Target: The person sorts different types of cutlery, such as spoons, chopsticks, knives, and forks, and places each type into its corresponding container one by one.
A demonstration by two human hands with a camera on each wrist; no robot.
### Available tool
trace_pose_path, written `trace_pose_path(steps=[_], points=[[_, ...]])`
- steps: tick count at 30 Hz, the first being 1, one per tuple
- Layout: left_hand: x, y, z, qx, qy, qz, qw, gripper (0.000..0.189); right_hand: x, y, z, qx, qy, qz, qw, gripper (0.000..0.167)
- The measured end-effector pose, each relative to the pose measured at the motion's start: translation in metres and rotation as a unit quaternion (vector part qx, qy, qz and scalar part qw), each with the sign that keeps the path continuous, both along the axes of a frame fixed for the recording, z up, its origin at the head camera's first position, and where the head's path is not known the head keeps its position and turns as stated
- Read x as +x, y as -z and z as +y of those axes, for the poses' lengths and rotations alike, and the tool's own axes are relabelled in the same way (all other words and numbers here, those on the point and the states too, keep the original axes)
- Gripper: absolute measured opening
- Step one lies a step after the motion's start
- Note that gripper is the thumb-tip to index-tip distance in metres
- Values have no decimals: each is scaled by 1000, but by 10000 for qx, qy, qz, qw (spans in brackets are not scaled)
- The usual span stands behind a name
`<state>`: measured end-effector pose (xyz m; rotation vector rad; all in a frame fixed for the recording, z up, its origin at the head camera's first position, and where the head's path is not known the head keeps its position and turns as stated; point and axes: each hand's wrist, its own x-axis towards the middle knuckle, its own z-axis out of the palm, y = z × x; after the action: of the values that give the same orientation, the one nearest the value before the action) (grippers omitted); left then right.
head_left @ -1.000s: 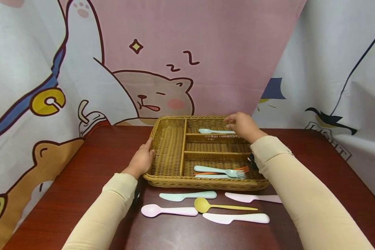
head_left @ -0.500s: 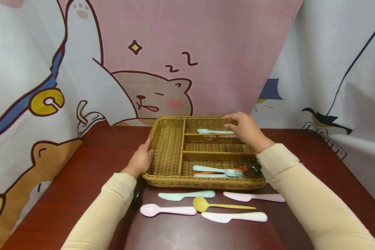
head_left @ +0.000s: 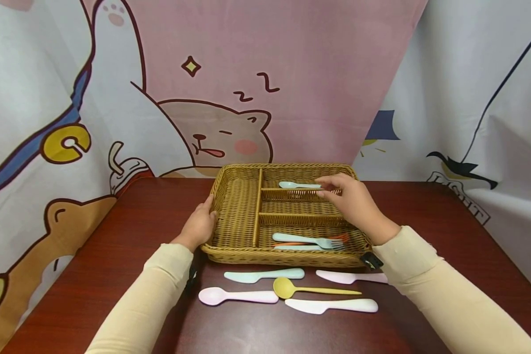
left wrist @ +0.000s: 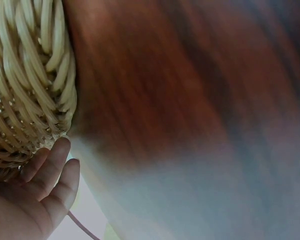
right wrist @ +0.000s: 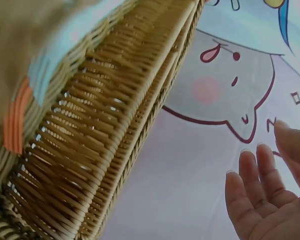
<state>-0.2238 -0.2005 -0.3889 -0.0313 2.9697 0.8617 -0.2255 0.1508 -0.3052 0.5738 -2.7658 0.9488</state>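
Observation:
My left hand point(head_left: 199, 226) rests against the left side of a woven wicker cutlery basket point(head_left: 287, 258), its fingers fairly straight along the wall point(left wrist: 47, 180). My right hand point(head_left: 360, 206) hovers over the basket's right part with loosely bent fingers; in the right wrist view thumb and fingers stand apart with nothing between them. Beyond its fingertips a light-blue spoon point(head_left: 289, 185) lies in the back compartment. The front compartment holds a light-blue fork point(head_left: 298, 239), an orange fork point(head_left: 344, 239) partly covered by it, and another light-blue piece point(head_left: 296, 248).
Before the basket on the dark red table point(head_left: 230, 334) lie a mint knife point(head_left: 265, 276), a pink knife point(head_left: 340, 277) partly behind the right sleeve, a yellow spoon point(head_left: 285, 288), a pink spoon point(head_left: 248, 297) and a white knife point(head_left: 336, 306). A cartoon-printed curtain point(head_left: 336, 73) hangs behind.
My right hand has drawn back toward me from the basket's rear edge, its forearm shifting right and nearer. The left hand keeps its place, and the cutlery stays where it was.

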Motion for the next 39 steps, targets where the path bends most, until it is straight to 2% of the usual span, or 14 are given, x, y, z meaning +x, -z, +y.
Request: trace_pose_path(steps=[11, 21, 28, 34, 39], points=[[0, 0, 0, 31, -8, -86, 10000, 58, 33, 12, 0, -97, -260, 476, 9985, 31], [0, 2, 0, 34, 40, 15, 10000, 57, 70, 38, 2, -141, -630, 687, 9955, 32], [1, 1, 1, 72, 17, 5, 10000, 58, 88, 52, 4, -91, -673, 462, 9966, 30], [0, 2, 0, 22, 18, 39, 10000, 57, 96, 60, 5, 100, -818, 587, 9949, 28], [0, 1, 0, -7, 11, 9, 10000, 57, 101, 63, 6, 323, -936, 329, 9945, 27]])
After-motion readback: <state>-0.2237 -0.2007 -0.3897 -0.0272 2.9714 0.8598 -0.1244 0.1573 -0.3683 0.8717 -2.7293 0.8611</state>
